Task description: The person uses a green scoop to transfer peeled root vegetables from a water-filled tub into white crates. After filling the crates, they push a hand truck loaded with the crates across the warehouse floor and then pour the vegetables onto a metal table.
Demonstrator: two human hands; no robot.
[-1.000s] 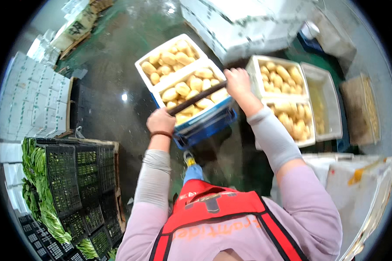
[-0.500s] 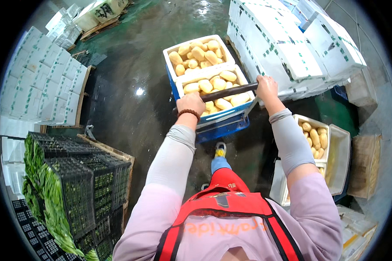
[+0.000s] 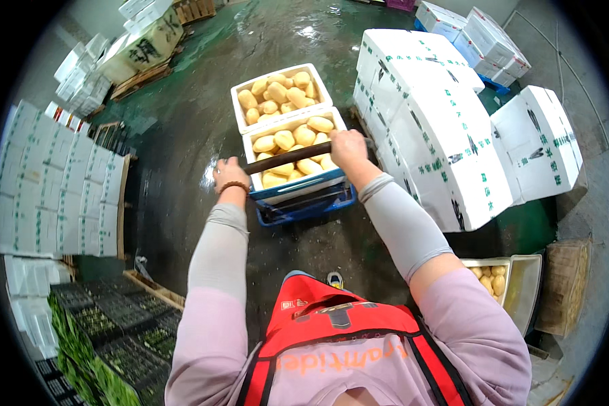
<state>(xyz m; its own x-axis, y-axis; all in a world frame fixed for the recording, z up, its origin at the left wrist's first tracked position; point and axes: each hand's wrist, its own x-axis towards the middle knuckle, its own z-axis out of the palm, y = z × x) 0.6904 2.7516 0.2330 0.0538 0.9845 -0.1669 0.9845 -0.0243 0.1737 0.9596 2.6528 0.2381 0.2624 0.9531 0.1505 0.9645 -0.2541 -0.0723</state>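
My left hand (image 3: 230, 174) is closed around the left end of a dark push-cart handle (image 3: 287, 158). Around its right end, my right hand (image 3: 350, 149) grips the same bar. Ahead of me is the cart's blue frame (image 3: 311, 211), bearing two open white foam boxes. The nearer box (image 3: 247, 145) lies partly behind the handle; the farther box (image 3: 236, 108) touches it. Both hold several smooth, oblong, pale-yellow vegetables or fruits (image 3: 304, 134), whose exact kind I cannot tell.
White foam boxes (image 3: 446, 155) are stacked close on the cart's right. At left stand another white stack (image 3: 61, 196) and black crates (image 3: 115, 325) with leafy greens. More yellow produce fills a box (image 3: 490, 279) at lower right. The dark floor (image 3: 183, 135) looks wet.
The side stacks have slid nearer in view as I move forward with the cart. The cart, handle and both my hands sit farther left in the picture; both hands keep their grip.
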